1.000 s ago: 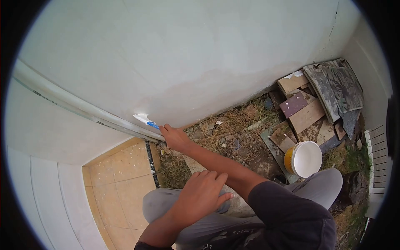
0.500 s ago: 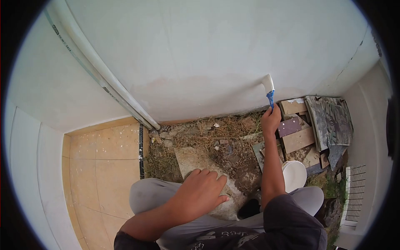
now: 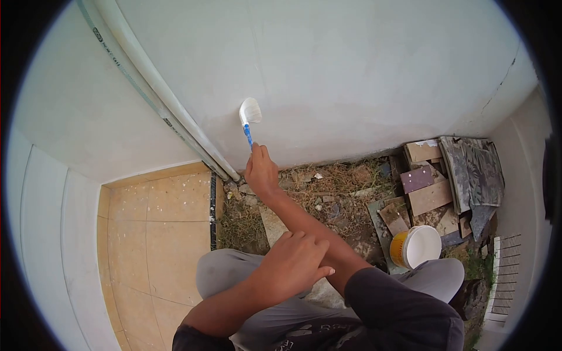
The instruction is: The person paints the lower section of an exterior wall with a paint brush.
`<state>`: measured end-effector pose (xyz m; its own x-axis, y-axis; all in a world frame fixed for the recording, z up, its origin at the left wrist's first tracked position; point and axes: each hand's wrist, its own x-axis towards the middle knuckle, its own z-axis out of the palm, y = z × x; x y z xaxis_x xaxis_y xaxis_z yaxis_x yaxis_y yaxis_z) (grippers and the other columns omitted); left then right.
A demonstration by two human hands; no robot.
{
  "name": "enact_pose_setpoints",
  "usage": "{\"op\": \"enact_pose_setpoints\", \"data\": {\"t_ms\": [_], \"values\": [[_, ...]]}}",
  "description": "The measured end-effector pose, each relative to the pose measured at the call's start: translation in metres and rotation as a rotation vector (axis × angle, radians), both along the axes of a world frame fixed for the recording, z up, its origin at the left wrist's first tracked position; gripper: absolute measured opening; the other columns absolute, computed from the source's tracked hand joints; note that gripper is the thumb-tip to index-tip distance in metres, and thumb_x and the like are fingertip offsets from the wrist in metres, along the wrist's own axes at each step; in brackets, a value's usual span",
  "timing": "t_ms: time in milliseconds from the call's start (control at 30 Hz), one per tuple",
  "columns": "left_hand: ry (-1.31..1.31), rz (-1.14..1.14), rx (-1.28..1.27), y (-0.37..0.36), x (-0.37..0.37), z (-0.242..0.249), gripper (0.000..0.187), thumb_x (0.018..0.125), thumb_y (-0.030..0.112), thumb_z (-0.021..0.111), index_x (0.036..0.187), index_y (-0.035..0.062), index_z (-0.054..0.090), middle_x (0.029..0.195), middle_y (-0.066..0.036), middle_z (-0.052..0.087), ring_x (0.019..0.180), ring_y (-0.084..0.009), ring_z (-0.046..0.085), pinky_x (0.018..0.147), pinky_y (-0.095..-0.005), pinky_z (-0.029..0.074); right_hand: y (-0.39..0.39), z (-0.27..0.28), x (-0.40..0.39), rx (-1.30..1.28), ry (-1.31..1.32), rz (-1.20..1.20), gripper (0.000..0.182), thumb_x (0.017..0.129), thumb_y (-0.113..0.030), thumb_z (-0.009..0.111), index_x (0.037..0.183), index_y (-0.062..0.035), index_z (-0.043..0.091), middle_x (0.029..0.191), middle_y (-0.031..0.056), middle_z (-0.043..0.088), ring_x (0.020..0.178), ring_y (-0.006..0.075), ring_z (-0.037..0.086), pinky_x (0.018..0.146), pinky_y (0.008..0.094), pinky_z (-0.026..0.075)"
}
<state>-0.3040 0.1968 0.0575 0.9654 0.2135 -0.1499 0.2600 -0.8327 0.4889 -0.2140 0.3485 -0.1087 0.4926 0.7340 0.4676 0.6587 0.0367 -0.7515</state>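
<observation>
My right hand (image 3: 261, 172) is wrapped round the blue handle of a paintbrush (image 3: 247, 126). The brush's white bristles press against the pale wall (image 3: 328, 70), a little right of the pipes. Nearer to me, my left hand (image 3: 295, 257) hangs over my knee beside my right forearm, its fingers loosely bent with the thumb apart and nothing seen in it. A yellow and white bucket (image 3: 422, 245) with white inside stands by my right knee.
Two long pipes (image 3: 155, 88) run down the wall at the left. Below them lies a tiled floor (image 3: 175, 234) with a raised edge. Broken tiles and boards (image 3: 430, 196) are piled at the right, near a white grille (image 3: 504, 275). Dry grass and rubble line the wall's foot.
My right hand has swept the brush left along the wall, from near the tile pile to near the pipes. The bucket shows more fully. My left hand has stayed about the same.
</observation>
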Motion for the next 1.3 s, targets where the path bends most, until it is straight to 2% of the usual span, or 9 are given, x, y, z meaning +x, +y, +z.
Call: {"op": "enact_pose_setpoints", "data": {"t_ms": [167,333,467,733,967,1133,1200,1267,1300], "values": [[-0.007,0.012,0.038,0.004,0.005,0.0,0.046,0.085,0.041,0.069,0.107,0.0018,0.061,0.092,-0.015,0.064,0.091,-0.0349,0.061,0.081,-0.046,0.047,0.016,0.01,-0.016,0.11,-0.04,0.239,0.03,0.09,-0.004,0.055,0.12,0.0026,0.054,0.097,0.0172,0.057,0.076,0.0397,0.062,0.063,0.0479,0.051],[0.037,-0.003,0.003,0.004,0.014,0.002,0.046,0.086,0.043,0.067,0.106,0.0023,0.061,0.09,-0.017,0.063,0.088,-0.0379,0.061,0.078,-0.0467,0.048,0.007,0.01,0.035,0.275,-0.009,0.377,0.029,0.09,-0.003,0.055,0.119,-0.002,0.058,0.095,0.0162,0.061,0.078,0.0375,0.062,0.067,0.0455,0.051],[0.095,-0.022,0.033,0.003,0.018,0.002,0.047,0.087,0.045,0.066,0.106,0.0025,0.061,0.09,-0.017,0.063,0.088,-0.0379,0.061,0.079,-0.0469,0.048,-0.003,-0.01,0.122,0.173,-0.007,0.172,0.023,0.089,-0.006,0.057,0.111,-0.0021,0.063,0.095,0.0162,0.065,0.084,0.0365,0.063,0.073,0.0457,0.051],[0.102,-0.023,0.02,0.0,0.022,0.0,0.046,0.087,0.045,0.066,0.105,0.0025,0.061,0.088,-0.017,0.063,0.09,-0.0378,0.061,0.08,-0.0469,0.047,-0.119,-0.004,0.276,0.06,-0.028,-0.137,0.016,0.09,-0.007,0.062,0.104,-0.0009,0.066,0.088,0.0181,0.067,0.073,0.0353,0.064,0.067,0.04,0.05],[0.083,-0.037,0.026,0.001,0.026,-0.003,0.045,0.085,0.043,0.069,0.101,0.0012,0.062,0.086,-0.018,0.063,0.087,-0.0388,0.062,0.077,-0.048,0.049,-0.214,-0.011,0.347,-0.052,-0.277,-0.535,0.017,0.092,-0.01,0.057,0.105,-0.0019,0.063,0.092,0.02,0.066,0.084,0.0432,0.062,0.073,0.0485,0.049],[0.075,-0.065,0.077,-0.003,0.028,0.0,0.043,0.086,0.042,0.069,0.097,0.0013,0.062,0.085,-0.017,0.066,0.087,-0.0351,0.065,0.08,-0.0451,0.049,-0.293,0.023,0.393,-0.252,-0.423,-0.743,0.017,0.092,-0.012,0.055,0.104,-0.0017,0.061,0.09,0.0227,0.064,0.088,0.0449,0.061,0.075,0.0502,0.048],[0.087,-0.056,0.064,-0.006,0.026,0.003,0.045,0.085,0.042,0.07,0.101,0.0009,0.063,0.09,-0.018,0.066,0.091,-0.0368,0.064,0.081,-0.0458,0.049,-0.341,0.049,0.42,-0.297,-0.421,-0.647,0.018,0.092,-0.013,0.056,0.102,0.0003,0.062,0.085,0.024,0.064,0.086,0.0465,0.061,0.074,0.0492,0.048],[0.12,-0.046,0.036,-0.01,0.026,0.011,0.051,0.083,0.042,0.071,0.112,0.0004,0.064,0.1,-0.021,0.066,0.099,-0.0399,0.062,0.084,-0.0467,0.049,-0.393,0.082,0.427,-0.377,-0.334,-0.574,0.019,0.089,-0.013,0.059,0.096,0.0036,0.064,0.079,0.0224,0.066,0.076,0.0398,0.065,0.07,0.0444,0.049],[0.01,-0.048,0.023,-0.01,0.023,0.007,0.045,0.084,0.042,0.072,0.1,0.0001,0.063,0.087,-0.018,0.067,0.089,-0.0381,0.064,0.079,-0.0477,0.05,-0.42,0.093,0.433,-0.446,-0.275,-0.538,0.019,0.088,-0.013,0.06,0.095,0.004,0.065,0.077,0.021,0.067,0.074,0.0362,0.066,0.069,0.0429,0.049]]}}
